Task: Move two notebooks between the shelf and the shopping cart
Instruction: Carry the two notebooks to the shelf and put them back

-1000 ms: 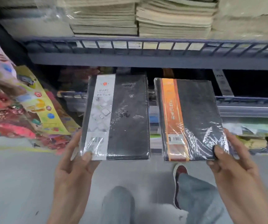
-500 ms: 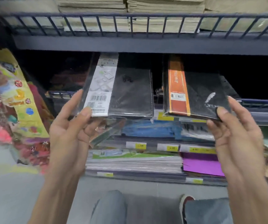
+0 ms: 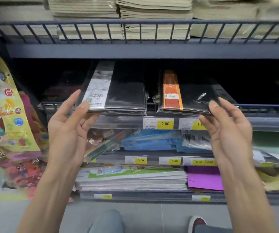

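At centre frame, pinched two shrink-wrapped black notebooks, one per hand, side by side with a gap between. Gripped the white-banded notebook with the left hand at its near left corner: thumb pressed on top beside the barcode, fingers curled underneath. Gripped the orange-banded notebook with the right hand at its near right corner, thumb on top, fingers below. Held both nearly flat, far ends reaching into the dark bay of the middle shelf, near edges just above the yellow price tags. Could not tell whether either rested on the shelf. Saw beige paper stacks across the upper frame; lower down, blue packs and purple sheets; at left, colourful hanging packets. Noted a knee and a dark red shoe along the bottom edge.
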Available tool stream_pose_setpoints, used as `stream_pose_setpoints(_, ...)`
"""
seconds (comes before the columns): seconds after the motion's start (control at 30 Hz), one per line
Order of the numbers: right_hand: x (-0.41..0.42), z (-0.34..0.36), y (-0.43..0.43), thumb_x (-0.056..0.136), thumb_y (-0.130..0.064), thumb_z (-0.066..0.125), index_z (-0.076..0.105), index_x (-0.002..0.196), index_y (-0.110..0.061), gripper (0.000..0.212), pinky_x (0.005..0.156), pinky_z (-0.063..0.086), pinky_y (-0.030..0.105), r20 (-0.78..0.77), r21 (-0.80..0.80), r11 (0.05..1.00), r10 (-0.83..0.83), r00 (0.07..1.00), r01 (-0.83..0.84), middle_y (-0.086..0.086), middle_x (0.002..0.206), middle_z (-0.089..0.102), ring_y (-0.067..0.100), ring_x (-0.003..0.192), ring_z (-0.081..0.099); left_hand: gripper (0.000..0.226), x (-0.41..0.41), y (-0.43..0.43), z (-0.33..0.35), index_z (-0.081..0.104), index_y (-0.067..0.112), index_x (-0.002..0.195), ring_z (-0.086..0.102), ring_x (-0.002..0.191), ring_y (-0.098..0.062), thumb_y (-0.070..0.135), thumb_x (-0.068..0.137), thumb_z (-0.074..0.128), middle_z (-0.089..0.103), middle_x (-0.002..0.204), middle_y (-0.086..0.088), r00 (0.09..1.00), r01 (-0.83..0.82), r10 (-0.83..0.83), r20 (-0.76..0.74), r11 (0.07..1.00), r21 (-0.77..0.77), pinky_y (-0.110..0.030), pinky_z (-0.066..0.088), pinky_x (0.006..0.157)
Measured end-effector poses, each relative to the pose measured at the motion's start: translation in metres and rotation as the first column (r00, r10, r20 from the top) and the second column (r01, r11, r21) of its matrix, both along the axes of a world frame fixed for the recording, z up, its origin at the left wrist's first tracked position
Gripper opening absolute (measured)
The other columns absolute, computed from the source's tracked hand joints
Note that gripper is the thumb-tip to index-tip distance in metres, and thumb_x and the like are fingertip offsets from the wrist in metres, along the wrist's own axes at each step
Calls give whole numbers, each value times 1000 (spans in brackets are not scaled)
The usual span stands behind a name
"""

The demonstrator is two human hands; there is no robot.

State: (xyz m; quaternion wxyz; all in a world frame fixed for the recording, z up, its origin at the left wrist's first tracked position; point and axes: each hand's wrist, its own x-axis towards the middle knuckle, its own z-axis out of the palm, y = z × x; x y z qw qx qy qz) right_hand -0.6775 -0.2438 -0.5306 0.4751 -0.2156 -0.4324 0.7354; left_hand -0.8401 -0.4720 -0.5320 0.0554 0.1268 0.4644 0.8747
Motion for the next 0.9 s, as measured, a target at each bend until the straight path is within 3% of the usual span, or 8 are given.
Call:
stream_pose_setpoints(0.17,-8,-2,4,89,-10,72,61,115,-7,28,75,58,23,32,11,1000,-1,1000,0,3,90,67,12,81,65,48,-3,1,-3,57,7,136,68,114,-24,12,90,66,71,122,-13,1000,-11,12,19,1000,-18,-23,56,82)
stream_pose_setpoints(0.33,-16,-2,7,89,-12,73,60,113,-5,29,76,58,24,53,18,1000,-20,998,20,-1,84,69,13,84,66,42,-9,5,1,56,6,134,72,104,-19,13,93,64,77,104,-3,1000,-3,2,-11,999,-50,-22,57,81)
stream_pose_setpoints(0.43,-16,-2,9,89,-17,75,61,106,-8,24,77,59,25,68,19,999,-40,997,39,-4,85,73,12,84,69,48,-14,7,5,58,4,129,73,99,-19,25,87,71,76,99,-3,999,-29,26,-33,996,-83,-23,57,80)
stream_pose_setpoints(0.5,-14,-2,12,90,-21,74,62,101,-11,19,79,60,26,98,33,999,-41,994,38,1,97,72,14,89,71,52,-16,7,5,61,8,123,71,102,-23,34,80,75,74,106,-8,998,-50,44,-51,991,-126,-24,57,81)
stream_pose_setpoints(0.6,-6,-1,15,89,-29,74,67,111,-12,28,86,59,30,163,109,994,-41,986,23,9,116,71,20,103,73,52,-17,5,4,61,13,123,71,106,-26,37,78,75,75,108,-7,995,-44,27,-91,982,-185,-26,58,82)
stream_pose_setpoints(0.73,3,3,12,83,-27,79,63,129,-18,49,83,58,21,260,254,967,-77,963,9,-5,102,76,13,96,75,54,-13,3,2,59,14,130,74,98,-21,27,81,75,78,102,-6,988,-77,41,-146,965,-249,-33,59,86)
stream_pose_setpoints(0.9,-3,0,13,80,-25,82,62,118,-18,44,76,58,18,265,336,938,-183,947,87,0,100,76,13,89,76,40,-15,7,2,59,13,118,76,91,-20,23,83,75,79,92,-3,967,-186,126,-220,943,-275,-38,59,87)
